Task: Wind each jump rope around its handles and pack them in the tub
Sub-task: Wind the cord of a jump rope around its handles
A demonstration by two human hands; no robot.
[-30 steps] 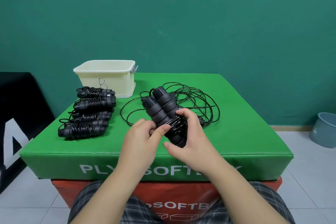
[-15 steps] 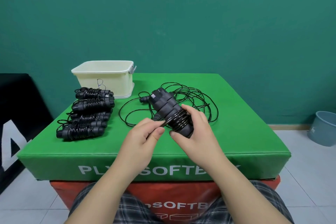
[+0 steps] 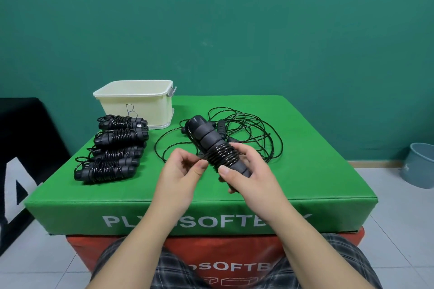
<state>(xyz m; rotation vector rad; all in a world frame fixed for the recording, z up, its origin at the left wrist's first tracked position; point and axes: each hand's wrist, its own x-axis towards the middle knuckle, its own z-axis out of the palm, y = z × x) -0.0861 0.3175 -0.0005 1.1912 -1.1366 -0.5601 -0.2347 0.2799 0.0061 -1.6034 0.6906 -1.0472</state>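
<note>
Over the green counter (image 3: 305, 171), a rope is half wound.
Right hand (image 3: 253, 176) clasps the paired handles (image 3: 209, 141); left hand (image 3: 180, 171) pinches the cord (image 3: 164, 141), several coils on. Four wound ropes (image 3: 112, 148) lie beside the tub (image 3: 136, 98), unpacked; loose rope (image 3: 246, 124) remains behind, seemingly another one.

Teal-green wall (image 3: 258, 37) fills the back, dark band and a pale strip along its top edge. Floor is light grey tile (image 3: 404, 230) with a beige skirting board (image 3: 385, 164) at the wall base. Green foam plyo box (image 3: 317, 171) sits stacked on an orange-red one (image 3: 77, 251) — white lettering on both fronts. Blue-grey bucket (image 3: 420, 166) at right, black mat (image 3: 21, 148) with white marking at left. Even indoor light.
</note>
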